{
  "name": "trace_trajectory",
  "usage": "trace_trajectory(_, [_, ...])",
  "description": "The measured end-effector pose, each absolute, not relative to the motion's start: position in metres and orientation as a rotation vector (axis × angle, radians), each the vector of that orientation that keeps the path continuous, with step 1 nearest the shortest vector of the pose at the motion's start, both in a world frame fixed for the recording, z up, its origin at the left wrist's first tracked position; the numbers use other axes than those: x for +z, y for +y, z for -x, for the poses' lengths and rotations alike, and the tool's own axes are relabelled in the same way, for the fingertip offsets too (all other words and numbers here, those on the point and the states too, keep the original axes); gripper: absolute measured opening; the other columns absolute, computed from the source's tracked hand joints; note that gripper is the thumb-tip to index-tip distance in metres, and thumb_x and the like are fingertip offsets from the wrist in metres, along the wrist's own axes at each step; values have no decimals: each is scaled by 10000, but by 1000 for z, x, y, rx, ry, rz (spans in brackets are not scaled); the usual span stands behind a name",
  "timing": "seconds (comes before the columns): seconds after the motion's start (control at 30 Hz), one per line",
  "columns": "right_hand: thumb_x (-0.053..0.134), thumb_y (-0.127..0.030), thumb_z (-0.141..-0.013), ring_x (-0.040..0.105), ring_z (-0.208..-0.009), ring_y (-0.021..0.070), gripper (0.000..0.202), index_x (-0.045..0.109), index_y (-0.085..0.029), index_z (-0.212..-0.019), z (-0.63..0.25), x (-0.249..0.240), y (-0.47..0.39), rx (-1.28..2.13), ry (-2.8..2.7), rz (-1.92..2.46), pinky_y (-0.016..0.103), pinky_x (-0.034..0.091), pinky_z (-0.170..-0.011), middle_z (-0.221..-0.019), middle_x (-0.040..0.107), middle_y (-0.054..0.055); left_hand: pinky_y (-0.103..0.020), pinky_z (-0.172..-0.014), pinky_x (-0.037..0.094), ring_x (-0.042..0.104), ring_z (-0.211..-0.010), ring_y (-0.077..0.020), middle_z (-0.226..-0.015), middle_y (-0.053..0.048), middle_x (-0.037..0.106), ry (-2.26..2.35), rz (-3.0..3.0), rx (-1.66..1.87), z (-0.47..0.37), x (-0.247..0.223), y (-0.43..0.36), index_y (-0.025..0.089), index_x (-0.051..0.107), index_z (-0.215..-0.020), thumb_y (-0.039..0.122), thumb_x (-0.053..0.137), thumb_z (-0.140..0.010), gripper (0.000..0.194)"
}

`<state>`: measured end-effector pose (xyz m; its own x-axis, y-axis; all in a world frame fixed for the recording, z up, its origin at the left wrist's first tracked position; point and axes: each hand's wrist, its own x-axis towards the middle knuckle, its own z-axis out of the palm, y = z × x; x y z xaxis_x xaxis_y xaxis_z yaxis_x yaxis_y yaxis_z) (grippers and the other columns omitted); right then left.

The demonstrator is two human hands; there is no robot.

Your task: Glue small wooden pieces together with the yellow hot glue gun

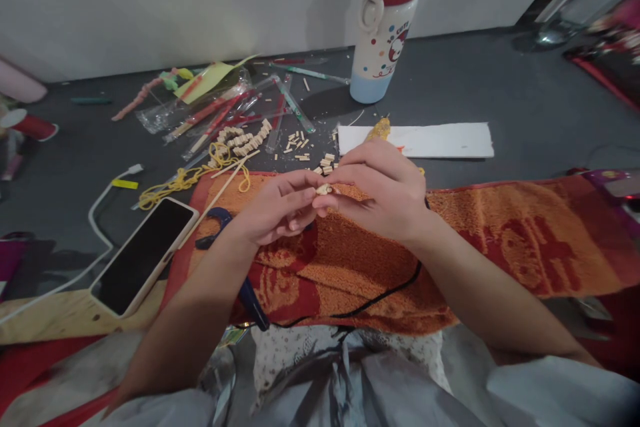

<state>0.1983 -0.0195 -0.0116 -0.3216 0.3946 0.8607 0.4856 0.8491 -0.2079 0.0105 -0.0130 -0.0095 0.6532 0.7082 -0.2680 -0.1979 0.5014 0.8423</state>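
Note:
Above an orange and red towel [350, 267], the fingertips of my two hands meet around a small cream-coloured piece [323, 190], too small to name. My left hand [283, 207] pinches it from the left, with thumb and forefinger closed. From the other side the thumb and fingers of my right hand [385, 187] close on it too. Just beyond lie short cut wooden stick pieces [327, 163]. A dark blue tool [253, 303] lies partly hidden under my left forearm, near a black cord [370, 307].
A phone [145, 257] lies left on the table, near a white cable [97, 213] and yellow yarn [175, 187]. Behind are joined stick pieces [245, 140], wrapped chopsticks [215, 110], a white strip [445, 140] and a tall bottle [383, 47]. A red spool [33, 125] is far left.

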Motion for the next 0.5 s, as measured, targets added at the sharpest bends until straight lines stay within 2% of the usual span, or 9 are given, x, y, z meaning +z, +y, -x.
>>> trace_trajectory(0.3, [684,-414,-848,600,-764,166,217,669,-201,-887,-199,-14,-17,-11,-1909,680,313,479,-689,-820,646,38,-102,-292,188,388,-337,-7,-599,27,641,692,-828,618,-11,-10,-12,164,603,-926,429,814,-664,428])
trace_trajectory(0.5, [706,-389,-834,619,-746,164,180,680,-212,-848,-200,-14,-15,48,-1898,749,306,499,-687,-800,662,29,-105,-274,144,353,-337,2,-606,28,609,711,-814,623,-13,-10,-10,158,566,-781,451,789,-688,380])
